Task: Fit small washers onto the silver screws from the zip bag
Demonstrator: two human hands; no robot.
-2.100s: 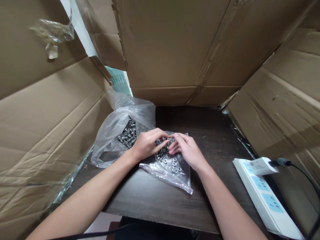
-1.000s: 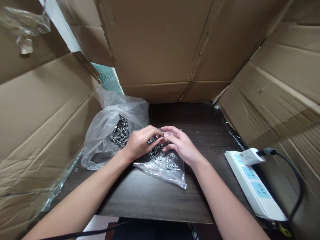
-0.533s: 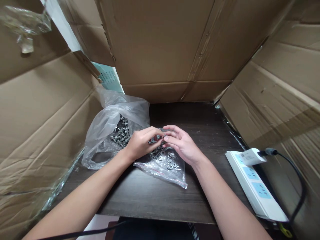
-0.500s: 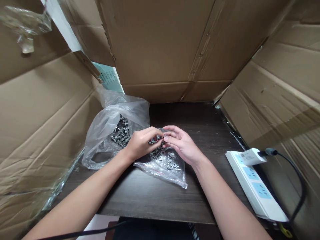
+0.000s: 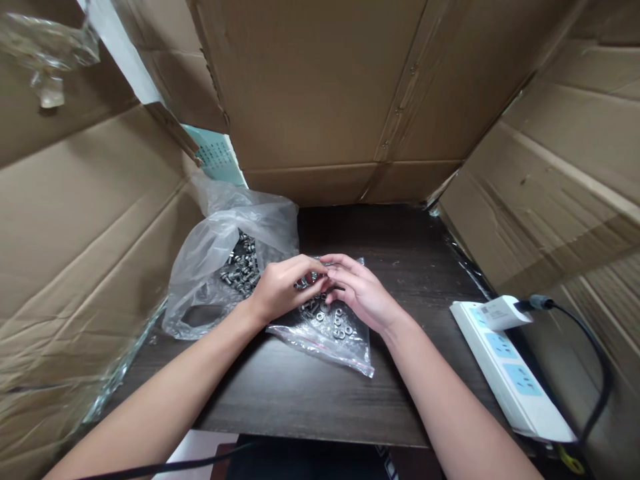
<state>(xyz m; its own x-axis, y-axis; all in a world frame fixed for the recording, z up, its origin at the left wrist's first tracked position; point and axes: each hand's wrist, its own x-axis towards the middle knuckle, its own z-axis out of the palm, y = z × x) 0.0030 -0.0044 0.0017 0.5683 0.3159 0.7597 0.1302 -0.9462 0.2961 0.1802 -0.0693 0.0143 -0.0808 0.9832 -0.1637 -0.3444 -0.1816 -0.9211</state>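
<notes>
My left hand (image 5: pixel 283 287) and my right hand (image 5: pixel 364 292) meet fingertip to fingertip above a flat zip bag (image 5: pixel 320 345). Both are closed in a pinch; whatever small piece sits between the fingertips is hidden. Loose metal nuts (image 5: pixel 339 322) and washers lie on the zip bag below the hands, with small bolts (image 5: pixel 311 307) partly covered by my fingers. Left of my left hand, a larger clear plastic bag (image 5: pixel 195 250) lies open with a heap of bolts (image 5: pixel 244 268) in it.
Cardboard walls (image 5: pixel 320 93) enclose the dark wooden table (image 5: pixel 270 400) on the left, back and right. At the right stands a white power strip (image 5: pixel 537 413) with a plugged-in adapter (image 5: pixel 500 313) and a black cable (image 5: pixel 607 373). A pale green paper (image 5: pixel 215 155) shows at the back left.
My right hand's fingers have curled in and closed nearer to my left fingertips. My left hand has barely moved, and the bags lie as before.
</notes>
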